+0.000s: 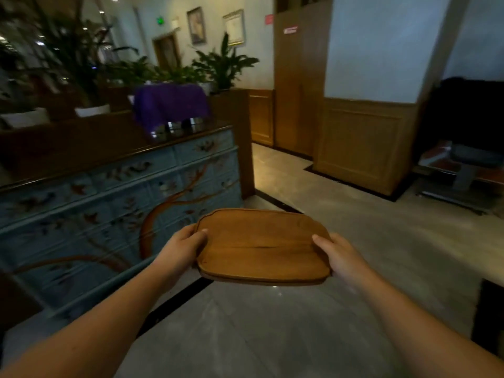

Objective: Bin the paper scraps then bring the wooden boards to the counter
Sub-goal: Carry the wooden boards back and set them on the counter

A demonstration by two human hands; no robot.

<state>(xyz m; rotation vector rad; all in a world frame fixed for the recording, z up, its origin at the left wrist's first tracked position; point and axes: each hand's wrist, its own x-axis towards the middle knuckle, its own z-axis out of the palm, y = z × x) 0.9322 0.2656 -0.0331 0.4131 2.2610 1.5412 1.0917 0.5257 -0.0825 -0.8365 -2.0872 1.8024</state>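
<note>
A stack of brown wooden boards (259, 245) with rounded corners is held level in front of me, above the grey floor. My left hand (181, 246) grips its left edge, thumb on top. My right hand (336, 255) grips its right edge, thumb on top as well. At least two boards show at the stack's front rim. A long counter (114, 154) with a dark wooden top and a blue painted front runs along my left side. No paper scraps or bin are in view.
A purple cloth (170, 103) covers something on the counter's far end. Potted plants (223, 64) line the ledge behind it. A wood-panelled pillar (362, 143) stands ahead on the right, a bench (461, 170) beyond it. Grey tiled floor (300, 323) stretches ahead.
</note>
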